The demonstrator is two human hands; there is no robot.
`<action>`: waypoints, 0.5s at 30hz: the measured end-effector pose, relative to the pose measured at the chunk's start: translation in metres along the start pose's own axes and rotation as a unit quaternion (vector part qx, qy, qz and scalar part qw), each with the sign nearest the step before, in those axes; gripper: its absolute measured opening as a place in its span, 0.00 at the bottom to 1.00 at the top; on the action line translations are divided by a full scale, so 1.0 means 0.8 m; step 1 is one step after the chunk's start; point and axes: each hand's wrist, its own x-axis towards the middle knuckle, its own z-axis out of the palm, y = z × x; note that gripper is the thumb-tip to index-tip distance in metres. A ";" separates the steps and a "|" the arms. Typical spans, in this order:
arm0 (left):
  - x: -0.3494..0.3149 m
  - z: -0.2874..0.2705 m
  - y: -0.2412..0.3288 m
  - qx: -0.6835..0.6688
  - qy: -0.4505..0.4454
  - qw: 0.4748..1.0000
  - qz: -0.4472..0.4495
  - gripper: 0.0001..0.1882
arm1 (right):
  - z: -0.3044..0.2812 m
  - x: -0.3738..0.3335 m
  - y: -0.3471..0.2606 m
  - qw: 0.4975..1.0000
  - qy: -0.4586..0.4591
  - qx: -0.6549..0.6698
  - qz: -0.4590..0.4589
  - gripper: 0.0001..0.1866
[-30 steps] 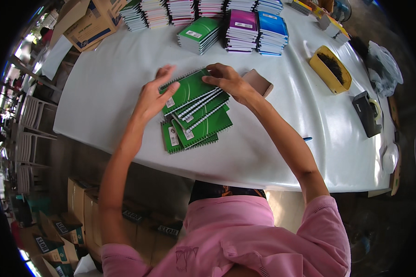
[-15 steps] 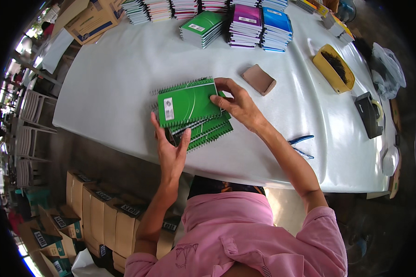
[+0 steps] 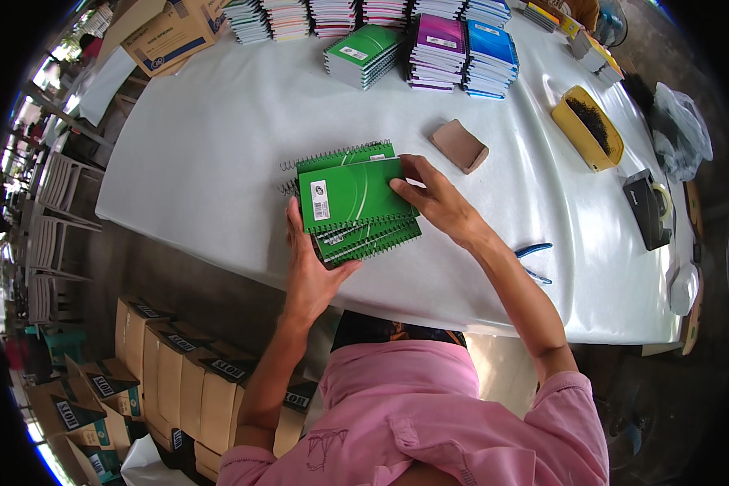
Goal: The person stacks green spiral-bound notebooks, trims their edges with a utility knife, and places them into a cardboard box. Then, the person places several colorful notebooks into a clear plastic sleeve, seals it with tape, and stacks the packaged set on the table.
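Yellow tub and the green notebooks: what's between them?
In the head view, a brown tray lies on the table between the yellow tub and green notebooks. The right hand, at the notebooks' right edge, also comes between.

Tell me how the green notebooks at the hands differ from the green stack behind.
The handled pile lies skewed, several covers showing; the back stack shows one cover. The left hand and right hand touch the handled pile; no hand touches the back stack. Both have green covers, spiral bindings and white labels.
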 end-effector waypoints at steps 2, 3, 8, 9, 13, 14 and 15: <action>0.000 0.001 0.003 0.016 0.011 1.000 0.015 0.64 | -0.009 -0.003 -0.004 1.000 -0.027 -0.010 0.002 0.32; -0.001 0.000 0.003 0.020 0.012 1.000 0.020 0.63 | -0.012 -0.003 -0.009 0.999 -0.035 -0.022 0.005 0.32; 0.003 0.001 0.004 0.043 0.015 0.997 0.066 0.59 | -0.027 -0.003 -0.029 0.996 -0.080 -0.048 0.017 0.33; 0.004 0.001 0.005 0.050 0.016 0.996 0.075 0.59 | -0.029 -0.004 -0.029 0.996 -0.075 -0.053 0.023 0.33; 0.004 0.001 -0.008 0.078 0.005 0.994 0.077 0.58 | -0.036 -0.005 -0.021 0.991 -0.096 -0.091 0.021 0.37; 0.003 0.002 -0.011 0.083 0.005 0.993 0.080 0.58 | -0.038 0.001 -0.021 0.988 -0.113 -0.104 0.011 0.38; 0.000 0.002 -0.013 0.088 0.005 0.993 0.083 0.59 | -0.044 0.008 -0.025 0.979 -0.095 -0.174 0.041 0.41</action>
